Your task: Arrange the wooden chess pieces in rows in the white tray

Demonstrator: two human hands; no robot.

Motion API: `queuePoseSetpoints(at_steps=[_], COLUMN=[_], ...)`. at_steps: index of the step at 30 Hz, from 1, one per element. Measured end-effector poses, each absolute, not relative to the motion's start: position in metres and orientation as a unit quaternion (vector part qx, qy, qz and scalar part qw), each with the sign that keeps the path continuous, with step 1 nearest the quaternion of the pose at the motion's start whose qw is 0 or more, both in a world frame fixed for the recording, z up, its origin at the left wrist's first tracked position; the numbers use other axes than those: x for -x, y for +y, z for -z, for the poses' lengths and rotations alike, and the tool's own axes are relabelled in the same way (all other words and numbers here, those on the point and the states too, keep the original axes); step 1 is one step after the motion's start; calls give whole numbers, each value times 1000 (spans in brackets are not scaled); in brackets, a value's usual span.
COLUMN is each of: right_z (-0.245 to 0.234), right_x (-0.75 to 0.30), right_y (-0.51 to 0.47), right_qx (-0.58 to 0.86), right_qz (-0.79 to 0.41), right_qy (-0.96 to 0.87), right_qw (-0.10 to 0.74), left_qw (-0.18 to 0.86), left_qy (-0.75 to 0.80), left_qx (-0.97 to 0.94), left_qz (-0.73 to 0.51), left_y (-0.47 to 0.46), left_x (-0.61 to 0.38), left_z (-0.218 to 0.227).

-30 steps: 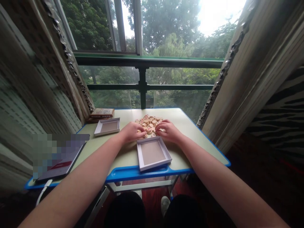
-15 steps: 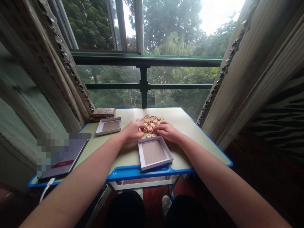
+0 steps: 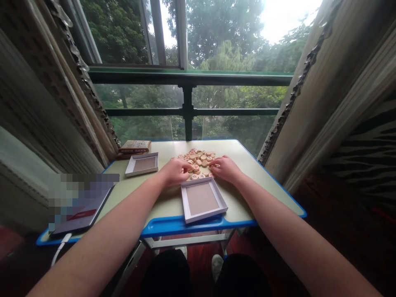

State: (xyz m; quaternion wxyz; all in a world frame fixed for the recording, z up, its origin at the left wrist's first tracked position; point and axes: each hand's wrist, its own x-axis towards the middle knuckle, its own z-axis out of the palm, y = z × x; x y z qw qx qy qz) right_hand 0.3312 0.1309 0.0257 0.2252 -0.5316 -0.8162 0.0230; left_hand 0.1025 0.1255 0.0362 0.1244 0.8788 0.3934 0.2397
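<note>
A heap of round wooden discs (image 3: 200,157) with red and dark marks lies at the middle of the pale table (image 3: 247,165). My left hand (image 3: 173,171) rests at the heap's left edge, fingers curled down onto the discs. What is under them is hidden. My right hand (image 3: 225,168) is at the heap's right edge, its fingertips pinched on a disc. Just in front of both hands lies a shallow white box tray (image 3: 203,199) with a brown floor and nothing in it.
A second shallow tray (image 3: 142,163) sits at the left, with a patterned flat box (image 3: 135,145) behind it. A dark flat device (image 3: 83,214) with a white cable lies at the table's left front. The blue table rim (image 3: 167,225), a green railing and glass bound the space.
My right hand has slid right from the heap's middle to its right edge. The left hand has stayed at the left edge. The view has shifted slightly.
</note>
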Motion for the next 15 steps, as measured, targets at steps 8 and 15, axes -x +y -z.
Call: queuePoseSetpoints(at_steps=[8, 15], right_z=[-29, -31], right_x=[-328, -333], right_y=[131, 132], right_qx=[555, 582], right_qz=[-125, -112], right_qy=[-757, -739], right_qw=[321, 321], left_qw=[116, 108], left_qy=[399, 406], left_qx=[-874, -872], left_qz=[-252, -251], left_y=[125, 124], left_x=[-102, -102], left_z=[-38, -39])
